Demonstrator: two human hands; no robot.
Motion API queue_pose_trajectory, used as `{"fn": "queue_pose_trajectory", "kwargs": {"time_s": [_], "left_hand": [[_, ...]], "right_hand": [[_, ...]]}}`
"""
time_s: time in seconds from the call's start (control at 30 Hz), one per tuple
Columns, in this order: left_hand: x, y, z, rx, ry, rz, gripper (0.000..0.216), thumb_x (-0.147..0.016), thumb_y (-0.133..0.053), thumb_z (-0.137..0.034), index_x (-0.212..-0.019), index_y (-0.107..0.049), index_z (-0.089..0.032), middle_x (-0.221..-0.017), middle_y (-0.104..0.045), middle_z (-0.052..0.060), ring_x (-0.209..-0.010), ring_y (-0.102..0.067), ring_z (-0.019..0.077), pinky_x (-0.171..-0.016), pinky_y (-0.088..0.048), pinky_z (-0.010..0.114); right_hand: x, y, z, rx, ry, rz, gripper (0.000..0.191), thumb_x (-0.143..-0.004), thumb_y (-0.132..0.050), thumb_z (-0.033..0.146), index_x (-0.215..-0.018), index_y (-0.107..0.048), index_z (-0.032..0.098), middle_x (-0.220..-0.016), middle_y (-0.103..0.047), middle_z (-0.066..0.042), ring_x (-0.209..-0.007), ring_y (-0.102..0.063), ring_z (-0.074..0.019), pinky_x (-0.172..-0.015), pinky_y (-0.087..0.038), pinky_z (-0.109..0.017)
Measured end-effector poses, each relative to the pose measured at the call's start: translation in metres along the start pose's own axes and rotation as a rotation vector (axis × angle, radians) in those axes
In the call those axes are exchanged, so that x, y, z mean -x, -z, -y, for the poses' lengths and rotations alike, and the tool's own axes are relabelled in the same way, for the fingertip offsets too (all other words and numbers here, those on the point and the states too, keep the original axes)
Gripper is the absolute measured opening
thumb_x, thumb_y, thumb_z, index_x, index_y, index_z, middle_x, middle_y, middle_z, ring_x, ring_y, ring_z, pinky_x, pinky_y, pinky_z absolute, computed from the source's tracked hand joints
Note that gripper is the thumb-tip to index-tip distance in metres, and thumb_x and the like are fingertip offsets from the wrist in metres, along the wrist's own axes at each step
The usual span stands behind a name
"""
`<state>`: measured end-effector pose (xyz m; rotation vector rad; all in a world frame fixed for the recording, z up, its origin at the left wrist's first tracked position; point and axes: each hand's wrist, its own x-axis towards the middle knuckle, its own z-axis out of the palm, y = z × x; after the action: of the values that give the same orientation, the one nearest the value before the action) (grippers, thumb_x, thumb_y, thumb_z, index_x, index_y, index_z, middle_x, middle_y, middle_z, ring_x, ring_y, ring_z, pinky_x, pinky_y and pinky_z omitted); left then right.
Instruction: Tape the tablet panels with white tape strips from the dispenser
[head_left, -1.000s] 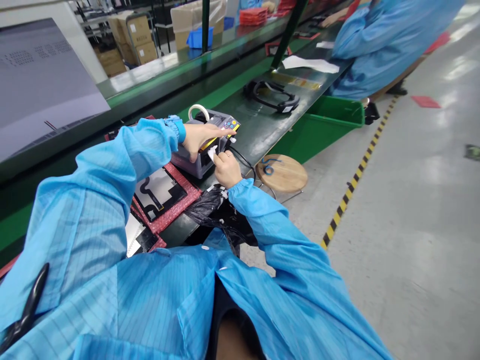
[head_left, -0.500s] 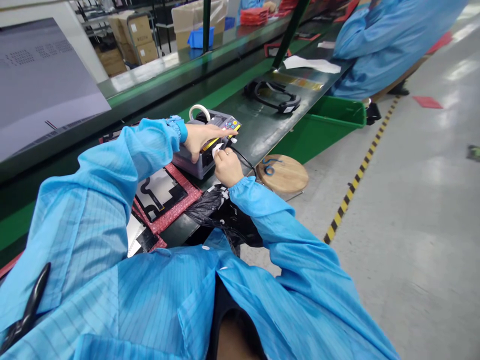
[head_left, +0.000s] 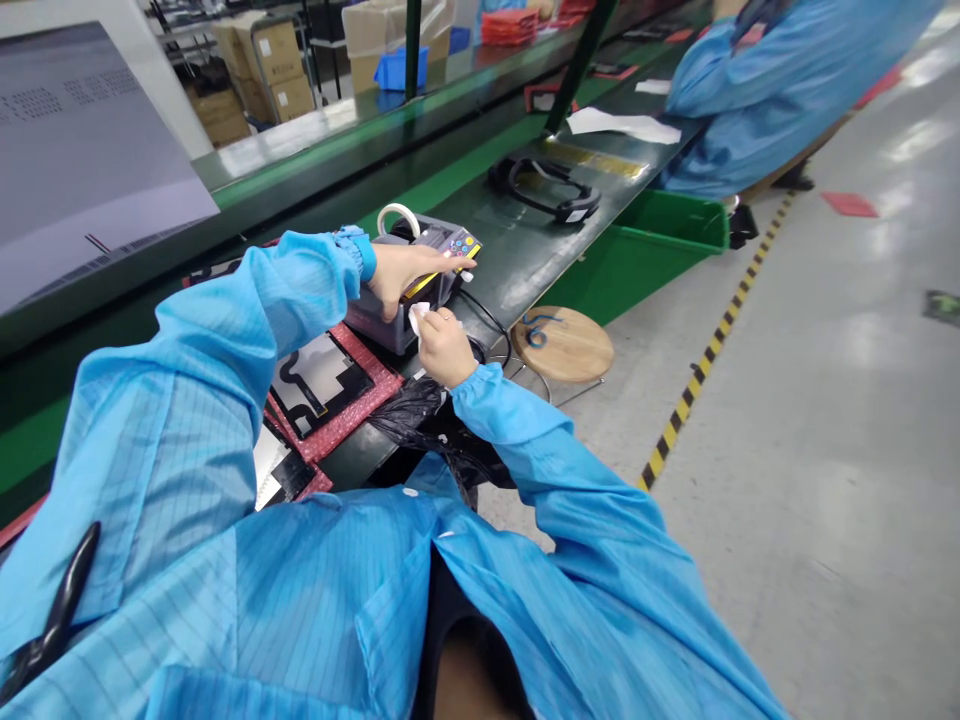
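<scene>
Bright, cool, fairly even indoor light, seemingly from overhead. Pale glare on the grey floor (head_left: 795,560), strongest toward upper right; softer sheen on the dark desk (head_left: 514,285). Deep shadow around the black plastic bag (head_left: 405,410), folds partly lost. Wide-angle stretch at the edges; co-worker's blue coat (head_left: 757,100) smeared toward the corner. Right hand's fingers (head_left: 433,328) slightly soft. Marks on the grey panel (head_left: 97,190) too blurred to read.

Compared with 0.5 s ago, the right hand (head_left: 448,348) has drawn slightly down and left near mid-frame, bringing the white scrap (head_left: 419,317) with it. At left, the partly hidden red-edged item (head_left: 212,271) shows farther left, apparently having slid.
</scene>
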<state>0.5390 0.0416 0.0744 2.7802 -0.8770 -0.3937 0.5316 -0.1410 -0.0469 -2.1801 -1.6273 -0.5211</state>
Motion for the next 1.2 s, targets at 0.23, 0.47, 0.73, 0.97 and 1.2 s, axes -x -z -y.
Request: {"fn": "queue_pose_trajectory", "kwargs": {"time_s": [0.23, 0.47, 0.73, 0.97, 1.2], "left_hand": [[0.002, -0.002, -0.009, 0.036, -0.028, -0.02, 0.132, -0.041, -0.083, -0.038, -0.157, -0.021, -0.022, -0.15, -0.046, 0.013, -0.135, -0.044, 0.0385, -0.115, -0.032, 0.045], [0.0, -0.004, -0.013, 0.057, -0.012, 0.011, 0.133, -0.039, -0.082, -0.036, -0.156, -0.021, -0.019, -0.148, -0.047, 0.015, -0.133, -0.043, 0.0406, -0.115, -0.03, 0.048], [-0.008, -0.026, -0.021, -0.097, -0.111, 0.03, 0.129, -0.036, -0.08, -0.033, -0.153, -0.031, -0.01, -0.139, -0.054, 0.021, -0.121, -0.051, 0.0412, -0.112, -0.033, 0.048], [0.007, -0.041, -0.017, -0.109, -0.158, -0.096, 0.115, -0.044, -0.083, -0.038, -0.149, -0.04, -0.018, -0.146, -0.049, 0.018, -0.138, -0.036, 0.0449, -0.116, -0.025, 0.055], [0.131, -0.055, -0.045, -0.098, 0.392, -0.542, 0.093, -0.074, -0.068, -0.06, -0.151, -0.033, -0.018, -0.155, -0.035, 0.018, -0.142, -0.029, 0.0413, -0.116, -0.021, 0.062]], "right_hand": [[-0.004, 0.005, -0.038, 0.059, -0.177, 0.09, 0.051, -0.085, -0.036, 0.007, -0.129, -0.061, 0.0, -0.089, -0.061, -0.019, -0.083, -0.046, -0.0275, -0.081, -0.043, -0.045], [0.001, 0.004, -0.009, -0.014, -0.021, 0.094, 0.042, -0.081, -0.039, 0.005, -0.112, -0.068, 0.001, -0.09, -0.063, -0.018, -0.083, -0.048, -0.026, -0.083, -0.044, -0.042], [0.039, 0.015, -0.012, -0.104, -0.106, -0.142, 0.027, -0.08, -0.047, 0.013, -0.092, -0.071, 0.016, -0.078, -0.064, -0.01, -0.08, -0.055, -0.0225, -0.076, -0.045, -0.035], [0.05, 0.023, -0.046, -0.146, -0.398, -0.419, 0.02, -0.078, -0.041, 0.016, -0.065, -0.055, 0.022, -0.073, -0.064, -0.009, -0.077, -0.059, -0.023, -0.078, -0.048, -0.04], [0.013, 0.024, -0.036, -0.247, 0.057, -0.199, 0.016, -0.074, -0.049, 0.016, -0.059, -0.051, 0.021, -0.126, -0.068, -0.003, -0.116, -0.052, -0.0278, -0.102, -0.043, -0.052]]}}
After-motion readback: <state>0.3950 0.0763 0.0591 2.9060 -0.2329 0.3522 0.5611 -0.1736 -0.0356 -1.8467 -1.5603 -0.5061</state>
